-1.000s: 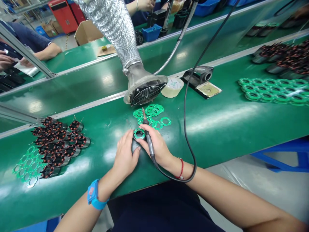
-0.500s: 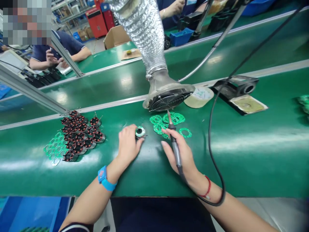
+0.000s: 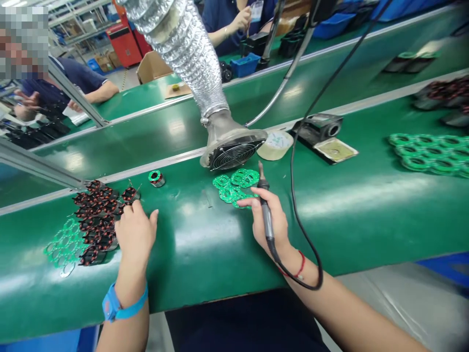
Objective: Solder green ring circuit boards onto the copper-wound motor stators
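Note:
My left hand [image 3: 136,229], wearing a blue wrist strap, reaches over the right edge of a cluster of black and copper motor stators [image 3: 95,215]; its fingertips are partly hidden against them and its thumb stands apart. Behind it, one stator with a green ring board on top [image 3: 157,178] stands alone. My right hand [image 3: 271,220] holds a soldering iron [image 3: 267,215], tip pointing up and away. Next to its fingers lie loose green ring boards [image 3: 230,192], below the round fan mouth of a duct [image 3: 234,152].
Tape roll [image 3: 274,146] and iron stand with sponge [image 3: 335,149] lie behind my right hand. More ring boards lie at left [image 3: 66,244] and right [image 3: 432,154]. The iron's cable [image 3: 293,188] loops at right. People sit across the bench.
My left hand has moved left to the stator cluster. The stator with a green ring it had now stands behind it. The view has shifted right; my right hand still has the iron.

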Action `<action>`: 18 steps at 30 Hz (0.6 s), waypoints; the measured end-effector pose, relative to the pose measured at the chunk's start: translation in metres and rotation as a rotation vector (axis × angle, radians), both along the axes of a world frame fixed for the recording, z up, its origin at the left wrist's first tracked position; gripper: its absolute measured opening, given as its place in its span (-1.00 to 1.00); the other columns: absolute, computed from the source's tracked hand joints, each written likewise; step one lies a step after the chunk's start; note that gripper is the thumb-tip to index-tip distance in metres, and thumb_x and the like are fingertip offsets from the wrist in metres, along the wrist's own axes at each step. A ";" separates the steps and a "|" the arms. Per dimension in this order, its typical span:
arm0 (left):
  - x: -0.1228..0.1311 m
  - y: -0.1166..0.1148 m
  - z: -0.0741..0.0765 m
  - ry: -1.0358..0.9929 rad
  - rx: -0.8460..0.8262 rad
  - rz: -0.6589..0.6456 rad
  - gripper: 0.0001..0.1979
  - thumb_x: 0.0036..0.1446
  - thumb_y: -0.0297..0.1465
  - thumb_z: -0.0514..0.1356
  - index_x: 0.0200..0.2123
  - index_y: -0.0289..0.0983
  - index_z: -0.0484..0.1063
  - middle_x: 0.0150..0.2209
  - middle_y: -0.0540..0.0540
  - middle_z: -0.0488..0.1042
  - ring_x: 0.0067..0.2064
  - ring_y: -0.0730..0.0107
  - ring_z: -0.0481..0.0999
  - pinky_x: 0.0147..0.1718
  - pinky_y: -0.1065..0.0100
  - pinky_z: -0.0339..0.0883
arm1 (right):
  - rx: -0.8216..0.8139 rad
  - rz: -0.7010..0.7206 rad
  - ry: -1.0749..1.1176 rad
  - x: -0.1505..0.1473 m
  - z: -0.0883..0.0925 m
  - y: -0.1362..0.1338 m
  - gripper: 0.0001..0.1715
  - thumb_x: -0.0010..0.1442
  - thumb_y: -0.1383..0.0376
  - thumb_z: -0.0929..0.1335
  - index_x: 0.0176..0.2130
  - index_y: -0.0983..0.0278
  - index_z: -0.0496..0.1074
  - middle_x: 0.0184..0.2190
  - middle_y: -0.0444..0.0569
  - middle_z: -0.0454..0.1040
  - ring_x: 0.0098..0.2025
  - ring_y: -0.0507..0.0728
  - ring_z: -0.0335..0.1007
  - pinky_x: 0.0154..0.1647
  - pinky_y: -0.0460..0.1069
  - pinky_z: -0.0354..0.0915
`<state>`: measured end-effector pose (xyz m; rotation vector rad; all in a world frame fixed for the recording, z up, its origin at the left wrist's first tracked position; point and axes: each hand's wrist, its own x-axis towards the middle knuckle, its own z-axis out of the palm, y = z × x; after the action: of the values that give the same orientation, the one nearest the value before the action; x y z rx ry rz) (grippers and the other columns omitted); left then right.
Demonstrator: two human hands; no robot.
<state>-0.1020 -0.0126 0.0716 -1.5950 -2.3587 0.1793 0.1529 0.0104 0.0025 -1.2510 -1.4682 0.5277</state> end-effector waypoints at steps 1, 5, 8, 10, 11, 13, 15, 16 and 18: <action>-0.001 0.000 0.000 -0.016 -0.021 -0.019 -0.50 0.22 -0.18 0.00 0.06 -0.45 0.25 -0.16 -0.35 0.42 -0.16 -0.07 0.48 -0.25 0.11 0.31 | -0.021 -0.004 0.003 0.001 -0.002 0.002 -0.72 0.31 0.27 0.19 0.02 0.19 0.23 -0.34 -0.05 0.55 -0.26 0.13 0.54 -0.18 0.09 0.42; 0.005 -0.001 -0.002 -0.104 0.027 -0.108 -0.44 0.24 -0.23 0.00 0.19 -0.47 0.10 -0.08 -0.38 0.38 -0.16 -0.07 0.51 -0.25 0.07 0.36 | -0.139 0.013 -0.142 0.005 -0.014 0.011 -0.60 0.19 0.30 0.26 0.04 0.20 0.18 -0.25 0.01 0.50 -0.21 0.18 0.49 -0.18 0.12 0.39; 0.015 -0.004 -0.004 -0.441 0.098 -0.167 -0.40 0.21 -0.23 0.05 0.24 -0.38 0.02 0.07 -0.39 0.29 -0.18 0.05 0.55 -0.29 0.11 0.44 | -0.144 0.022 -0.327 0.004 -0.019 0.014 -0.56 0.12 0.35 0.28 0.02 0.22 0.22 -0.26 0.02 0.48 -0.21 0.22 0.44 -0.18 0.15 0.36; 0.020 -0.006 -0.007 -0.812 0.116 -0.282 -0.37 0.20 -0.23 0.08 0.26 -0.29 -0.06 0.11 -0.35 0.27 -0.15 0.18 0.56 -0.25 0.18 0.47 | -0.098 0.035 -0.420 0.003 -0.019 0.013 -0.58 0.11 0.38 0.28 0.00 0.23 0.25 -0.29 0.02 0.49 -0.22 0.24 0.40 -0.18 0.17 0.33; 0.021 -0.007 -0.009 -0.996 0.116 -0.357 -0.36 0.20 -0.24 0.08 0.26 -0.26 -0.09 0.12 -0.32 0.27 -0.12 0.23 0.55 -0.22 0.22 0.48 | -0.077 0.045 -0.450 0.003 -0.018 0.013 -0.60 0.12 0.38 0.27 -0.01 0.24 0.26 -0.32 0.01 0.49 -0.23 0.24 0.39 -0.18 0.17 0.33; 0.019 -0.006 -0.012 -1.242 0.138 -0.501 -0.39 0.21 -0.29 0.07 0.26 -0.21 -0.11 0.18 -0.31 0.22 -0.04 0.28 0.52 -0.14 0.26 0.48 | -0.049 0.069 -0.474 0.002 -0.017 0.012 -0.62 0.14 0.39 0.26 -0.02 0.24 0.27 -0.37 -0.01 0.49 -0.26 0.24 0.38 -0.18 0.17 0.32; 0.012 -0.002 -0.015 -1.241 0.174 -0.616 -0.45 0.20 -0.38 0.05 0.23 -0.18 -0.02 0.26 -0.29 0.13 0.08 0.25 0.45 -0.02 0.19 0.42 | -0.024 0.080 -0.461 0.000 -0.016 0.012 -0.61 0.15 0.39 0.26 0.00 0.24 0.25 -0.34 -0.01 0.50 -0.23 0.24 0.38 -0.14 0.18 0.32; 0.008 0.000 -0.017 -1.169 0.162 -0.664 -0.48 0.17 -0.44 0.04 0.21 -0.19 0.04 0.28 -0.27 0.11 0.15 0.21 0.37 0.07 0.12 0.36 | -0.008 0.079 -0.452 -0.001 -0.016 0.012 -0.59 0.16 0.38 0.26 0.02 0.23 0.23 -0.28 0.01 0.50 -0.18 0.25 0.39 -0.11 0.19 0.31; 0.001 0.006 -0.021 -0.985 0.053 -0.755 -0.46 0.09 -0.56 0.01 0.17 -0.21 0.14 0.30 -0.23 0.09 0.28 0.14 0.18 0.20 -0.02 0.17 | 0.015 0.084 -0.458 -0.003 -0.017 0.012 -0.53 0.14 0.38 0.27 0.06 0.23 0.21 -0.15 0.07 0.48 -0.09 0.27 0.37 -0.07 0.21 0.31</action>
<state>-0.1006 -0.0071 0.0502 -2.8202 -1.9836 -1.0184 0.1494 0.0228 -0.0143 -1.3603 -1.9082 0.2914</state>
